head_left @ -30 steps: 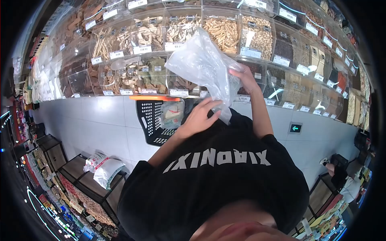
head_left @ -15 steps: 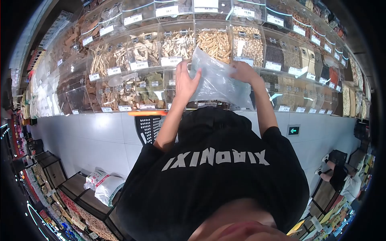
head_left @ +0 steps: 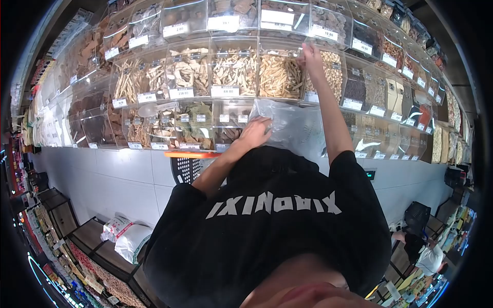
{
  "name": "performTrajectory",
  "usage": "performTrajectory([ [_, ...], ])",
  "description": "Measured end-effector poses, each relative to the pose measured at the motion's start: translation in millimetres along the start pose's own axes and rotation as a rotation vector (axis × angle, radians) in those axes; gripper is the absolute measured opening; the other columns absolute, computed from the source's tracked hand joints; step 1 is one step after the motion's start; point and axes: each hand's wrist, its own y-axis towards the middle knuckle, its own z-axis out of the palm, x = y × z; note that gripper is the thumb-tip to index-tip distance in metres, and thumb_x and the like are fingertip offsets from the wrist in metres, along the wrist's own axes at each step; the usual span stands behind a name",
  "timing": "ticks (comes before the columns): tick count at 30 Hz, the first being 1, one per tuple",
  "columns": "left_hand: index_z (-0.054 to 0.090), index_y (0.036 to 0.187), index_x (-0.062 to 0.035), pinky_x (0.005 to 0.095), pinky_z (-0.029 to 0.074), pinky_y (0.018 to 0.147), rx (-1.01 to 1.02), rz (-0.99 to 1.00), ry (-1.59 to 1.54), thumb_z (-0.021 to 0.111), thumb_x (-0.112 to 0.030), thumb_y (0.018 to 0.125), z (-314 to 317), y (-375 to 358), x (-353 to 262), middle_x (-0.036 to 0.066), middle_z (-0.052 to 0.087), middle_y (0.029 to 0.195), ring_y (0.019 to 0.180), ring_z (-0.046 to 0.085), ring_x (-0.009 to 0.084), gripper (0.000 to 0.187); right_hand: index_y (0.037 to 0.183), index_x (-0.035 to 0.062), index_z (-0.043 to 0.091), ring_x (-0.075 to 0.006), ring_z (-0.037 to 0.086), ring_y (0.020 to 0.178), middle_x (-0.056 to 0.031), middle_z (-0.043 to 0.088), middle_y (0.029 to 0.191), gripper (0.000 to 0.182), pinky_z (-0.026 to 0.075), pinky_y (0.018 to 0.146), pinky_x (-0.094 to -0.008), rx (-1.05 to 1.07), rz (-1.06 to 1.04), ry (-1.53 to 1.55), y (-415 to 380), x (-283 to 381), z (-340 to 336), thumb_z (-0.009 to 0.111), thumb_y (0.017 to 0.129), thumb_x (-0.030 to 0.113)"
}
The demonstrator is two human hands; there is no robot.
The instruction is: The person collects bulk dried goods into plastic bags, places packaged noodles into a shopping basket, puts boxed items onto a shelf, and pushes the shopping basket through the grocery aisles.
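A clear plastic bag (head_left: pixel 294 126) lies spread over the lower bins in front of my chest. My left hand (head_left: pixel 255 132) is closed on its left edge. My right hand (head_left: pixel 311 57) reaches to the upper corner between the bin of pale dried root sticks (head_left: pixel 279 76) and the bin of round pale kernels (head_left: pixel 333 72). Its fingers are curled near the top of the clear lids; what they grip, if anything, I cannot make out.
Rows of clear bins with price labels (head_left: pixel 225 91) curve across the front, holding dried slices (head_left: pixel 187 72) and leaves (head_left: pixel 197 114). An orange-rimmed black basket (head_left: pixel 187 167) is below left. White sacks (head_left: pixel 131 238) sit behind left. Another person (head_left: pixel 426 251) is at the right.
My right hand has let go of the bag and moved up to the bins. My left hand has come down nearer my chest with the bag, which now lies lower and flatter.
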Motion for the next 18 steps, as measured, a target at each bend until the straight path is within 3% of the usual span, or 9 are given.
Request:
performTrajectory([
  [1, 0.063, 0.117, 0.0018, 0.0427, 0.043, 0.103, -0.027, -0.024, -0.046, 0.063, -0.02, 0.088, -6, 2, 0, 0.019, 0.064, 0.12, 0.115, 0.057, 0.0362, 0.036, 0.145, -0.0052, 0.036, -0.0189, 0.066, 0.085, -0.0191, 0.056, 0.128, 0.08, 0.051, 0.071, -0.0301, -0.005, 0.02, 0.09, 4, 3, 2, 0.06, 0.094, 0.052],
  [2, 0.065, 0.111, 0.0018, 0.0426, 0.046, 0.1, -0.059, -0.039, -0.089, 0.063, -0.018, 0.087, -12, 6, -1, 0.019, 0.066, 0.114, 0.11, 0.06, 0.0368, 0.032, 0.143, -0.005, 0.041, -0.0187, 0.065, 0.09, -0.0179, 0.055, 0.129, 0.076, 0.05, 0.074, -0.0319, 0.039, 0.088, 0.163, 6, 7, -1, 0.052, 0.097, 0.055],
  [5, 0.068, 0.105, 0.0021, 0.0411, 0.048, 0.096, -0.142, -0.066, -0.164, 0.064, -0.016, 0.088, -10, 4, 4, 0.019, 0.068, 0.109, 0.106, 0.062, 0.0374, 0.025, 0.128, 0.0031, 0.053, -0.0194, 0.064, 0.099, -0.0102, 0.059, 0.122, 0.063, 0.048, 0.086, -0.0364, -0.085, 0.125, 0.286, -3, 12, -4, 0.044, 0.099, 0.059],
  [11, 0.07, 0.099, -0.0012, 0.0413, 0.048, 0.095, -0.216, -0.133, -0.272, 0.065, -0.013, 0.086, -9, -1, 4, 0.019, 0.068, 0.104, 0.104, 0.062, 0.0367, 0.019, 0.137, -0.0023, 0.048, -0.0253, 0.052, 0.122, -0.0129, 0.055, 0.132, 0.08, 0.038, 0.103, -0.0399, 0.129, 0.008, 0.311, -48, 13, -27, 0.023, 0.101, 0.065],
  [12, 0.071, 0.097, -0.0021, 0.0423, 0.049, 0.093, -0.231, -0.135, -0.274, 0.065, -0.013, 0.085, -8, -2, 3, 0.019, 0.069, 0.103, 0.103, 0.063, 0.0381, 0.018, 0.139, -0.0047, 0.047, -0.0274, 0.042, 0.135, -0.0173, 0.049, 0.143, 0.082, 0.028, 0.114, -0.0415, 0.223, -0.004, 0.312, -53, 10, -30, 0.019, 0.102, 0.063],
  [15, 0.071, 0.097, -0.0018, 0.044, 0.051, 0.091, -0.177, -0.248, -0.318, 0.064, -0.014, 0.086, -5, -10, -3, 0.02, 0.07, 0.103, 0.1, 0.064, 0.0393, 0.017, 0.137, -0.0057, 0.05, -0.0286, 0.033, 0.143, -0.0203, 0.043, 0.148, 0.08, 0.019, 0.121, -0.043, 0.169, 0.037, 0.326, -81, 4, -24, 0.019, 0.103, 0.06],
  [16, 0.071, 0.097, -0.002, 0.0441, 0.051, 0.09, -0.167, -0.253, -0.327, 0.064, -0.014, 0.086, -4, -13, -5, 0.02, 0.07, 0.103, 0.1, 0.065, 0.0394, 0.017, 0.133, -0.0072, 0.055, -0.0278, 0.035, 0.142, -0.0205, 0.045, 0.147, 0.074, 0.023, 0.118, -0.0391, 0.166, -0.02, 0.246, -90, 0, -23, 0.024, 0.105, 0.054],
  [18, 0.071, 0.097, -0.0025, 0.0442, 0.052, 0.088, -0.146, -0.267, -0.35, 0.064, -0.015, 0.086, 0, -19, -7, 0.02, 0.07, 0.102, 0.098, 0.065, 0.0397, 0.017, 0.133, -0.0045, 0.056, -0.0281, 0.032, 0.144, -0.0209, 0.043, 0.149, 0.07, 0.019, 0.121, -0.0407, 0.176, -0.078, 0.045, -113, -6, -25, 0.025, 0.106, 0.052],
])
